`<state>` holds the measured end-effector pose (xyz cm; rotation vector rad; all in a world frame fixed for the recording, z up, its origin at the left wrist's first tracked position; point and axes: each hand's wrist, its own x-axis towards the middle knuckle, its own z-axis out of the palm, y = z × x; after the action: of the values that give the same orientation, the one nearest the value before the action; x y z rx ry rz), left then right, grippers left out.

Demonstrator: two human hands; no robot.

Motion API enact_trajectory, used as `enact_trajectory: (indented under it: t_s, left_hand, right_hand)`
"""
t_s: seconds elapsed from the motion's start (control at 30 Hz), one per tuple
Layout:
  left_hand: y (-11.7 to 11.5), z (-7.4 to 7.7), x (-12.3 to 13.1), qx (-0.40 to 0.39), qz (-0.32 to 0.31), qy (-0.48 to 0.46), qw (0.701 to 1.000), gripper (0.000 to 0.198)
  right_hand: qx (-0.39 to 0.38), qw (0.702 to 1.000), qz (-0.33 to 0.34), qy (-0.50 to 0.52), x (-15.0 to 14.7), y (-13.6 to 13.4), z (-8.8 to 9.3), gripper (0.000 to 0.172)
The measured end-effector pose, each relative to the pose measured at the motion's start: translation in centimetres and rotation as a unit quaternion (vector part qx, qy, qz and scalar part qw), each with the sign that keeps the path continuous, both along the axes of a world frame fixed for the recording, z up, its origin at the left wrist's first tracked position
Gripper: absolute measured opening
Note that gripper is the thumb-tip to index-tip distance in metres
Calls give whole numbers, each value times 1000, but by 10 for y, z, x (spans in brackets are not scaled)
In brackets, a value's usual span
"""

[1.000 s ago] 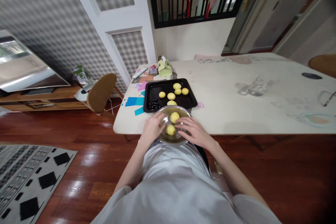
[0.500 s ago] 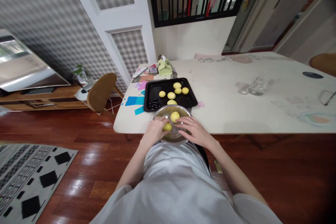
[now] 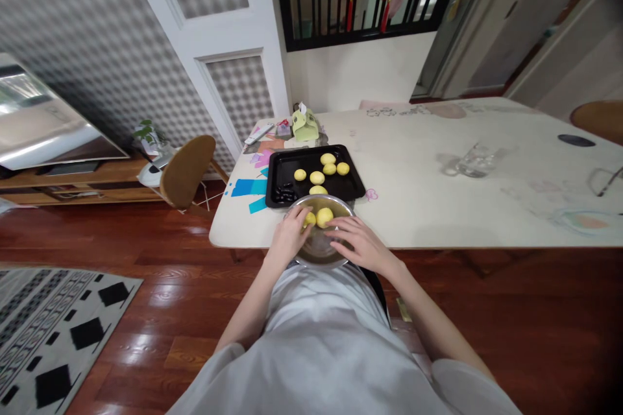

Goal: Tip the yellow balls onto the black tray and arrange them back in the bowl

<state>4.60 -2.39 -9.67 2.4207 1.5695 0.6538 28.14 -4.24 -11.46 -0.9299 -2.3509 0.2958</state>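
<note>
A shiny metal bowl [image 3: 335, 255] sits at the near edge of the white table [image 3: 438, 201], right in front of me. My left hand [image 3: 291, 237] is inside its left side, fingers closed on a small yellow dough ball [image 3: 309, 218]. A second yellow ball [image 3: 324, 216] lies in the bowl beside it. My right hand [image 3: 357, 241] rests on the bowl's right rim with fingers spread. Just behind the bowl is a black baking tray [image 3: 287, 175] with several yellow balls [image 3: 317, 177] on it.
Blue and pink paper pieces [image 3: 249, 188], a green box [image 3: 304, 127] and small items lie at the table's far left. A clear glass [image 3: 474, 161] lies further right. A wooden chair [image 3: 187, 170] stands left of the table, a patterned rug [image 3: 53, 331] on the floor.
My left hand has picked up the near yellow ball from the bowl's bottom and lifted it up and forward, next to the other ball. My right hand has stayed on the rim.
</note>
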Motion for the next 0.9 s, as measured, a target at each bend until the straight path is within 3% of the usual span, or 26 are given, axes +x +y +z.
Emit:
enact_trajectory:
  t_s: [0.1,0.2,0.37,0.9]
  left_hand:
    - [1,-2,1,34,9,-17,999,36]
    - [4,-3,0,58,34,-23,998,20]
    - [6,-5,0,54,55,-26,997,9]
    - [2,-5,0,38,25,-7,999,37]
  right_hand:
    - [4,1000,1,5,0,0,0,27]
    - [5,1000,4,8,0,0,0,28]
    - [8,1000,3,11,-1,0,-1,27]
    - [20,1000,-10,16,2,3,-5,29]
